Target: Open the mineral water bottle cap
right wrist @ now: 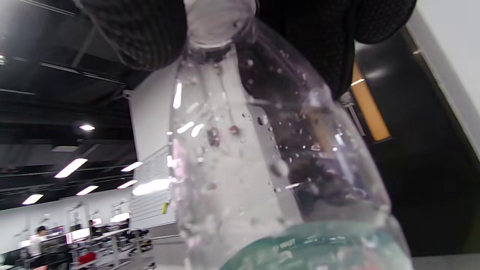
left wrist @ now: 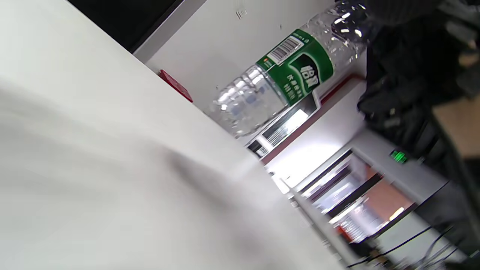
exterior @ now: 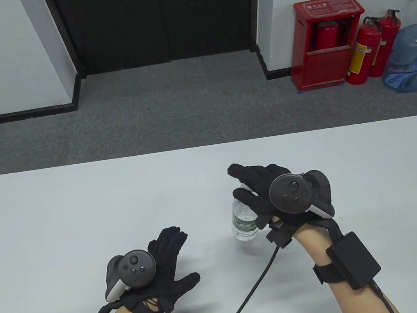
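A clear mineral water bottle (exterior: 244, 224) with a green label stands upright on the white table (exterior: 82, 208), right of centre. My right hand (exterior: 255, 192) grips its top from above, and the cap is hidden under the fingers (exterior: 247, 200). In the right wrist view the bottle's neck (right wrist: 221, 33) sits between my gloved fingers (right wrist: 142, 33). My left hand (exterior: 167, 256) lies flat on the table, open and empty, left of the bottle and apart from it. The left wrist view shows the bottle (left wrist: 285, 78) with my right hand (left wrist: 405, 67) on its top.
A black cable (exterior: 250, 296) runs from my right wrist across the table to the front edge. Beyond the table are grey carpet, a red extinguisher cabinet (exterior: 327, 42), two extinguishers (exterior: 367, 50) and a blue water jug (exterior: 412, 57).
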{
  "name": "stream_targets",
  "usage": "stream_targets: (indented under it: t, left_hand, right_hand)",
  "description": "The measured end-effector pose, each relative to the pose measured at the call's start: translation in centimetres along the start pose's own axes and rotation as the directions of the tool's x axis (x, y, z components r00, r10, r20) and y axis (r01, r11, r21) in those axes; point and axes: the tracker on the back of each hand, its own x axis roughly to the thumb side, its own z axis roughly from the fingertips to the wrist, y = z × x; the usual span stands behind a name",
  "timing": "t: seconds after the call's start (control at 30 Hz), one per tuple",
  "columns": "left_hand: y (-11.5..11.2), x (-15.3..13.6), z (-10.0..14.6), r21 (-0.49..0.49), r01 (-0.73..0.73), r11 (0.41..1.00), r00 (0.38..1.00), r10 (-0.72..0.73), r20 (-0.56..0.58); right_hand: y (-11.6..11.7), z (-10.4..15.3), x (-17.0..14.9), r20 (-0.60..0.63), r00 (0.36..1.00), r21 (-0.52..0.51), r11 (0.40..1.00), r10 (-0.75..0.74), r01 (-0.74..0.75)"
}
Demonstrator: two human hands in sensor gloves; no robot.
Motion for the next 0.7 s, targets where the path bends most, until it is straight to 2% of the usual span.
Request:
stream_targets:
  t: [0.1,0.17,0.23,0.33,0.37,0.4,0.47,0.53,0.63,0.7]
  left_hand:
    - [-1.1,0.5,-0.7,-0.008,-0.120,0.993,0.992,0.120,0.044]
    - [-2.8,1.1,-1.0,-0.043,-0.222,0.974,0.962,0.226,0.154]
    - [-4.0,1.9,-1.1,-0.081,-0.233,0.969,0.953,0.244,0.181]
    - [-4.7,2.7,-1.3,-0.015,-0.258,0.966,0.943,0.255,0.214]
    - [-4.8,2.7,-1.2,0.013,-0.284,0.959,0.932,0.273,0.237]
    - [-4.7,2.7,-1.2,0.015,-0.282,0.959,0.932,0.271,0.240]
    - [-4.8,2.6,-0.9,0.059,-0.260,0.964,0.936,0.237,0.261]
    - [-4.7,2.4,-0.6,0.054,-0.255,0.965,0.936,0.233,0.265]
    - [-4.6,2.0,-0.1,0.085,-0.239,0.967,0.941,0.209,0.267]
    - [-4.7,1.6,0.1,0.081,-0.240,0.967,0.941,0.211,0.263]
  right_hand:
    - [0.0,0.8,2.6,0.069,0.996,0.026,0.999,-0.049,0.047]
    - [0.4,1.7,4.6,0.165,0.982,0.058,0.995,-0.092,0.083]
    - [1.2,2.3,5.6,0.192,0.969,0.074,0.987,-0.155,0.143]
    - [2.7,3.0,6.4,0.202,0.935,0.105,0.955,-0.293,0.277]
    - [3.0,3.4,6.3,0.186,0.927,0.072,0.946,-0.325,0.317]
    - [3.1,3.4,6.3,0.219,0.913,0.061,0.938,-0.345,0.340]
    - [3.5,3.7,6.3,0.198,0.916,0.079,0.937,-0.348,0.339]
    - [3.7,3.6,6.6,0.223,0.918,0.069,0.945,-0.328,0.321]
    - [4.0,3.7,7.2,0.195,0.960,0.069,0.979,-0.203,0.193]
    - [3.9,4.0,7.4,0.197,0.972,0.004,0.991,-0.130,0.132]
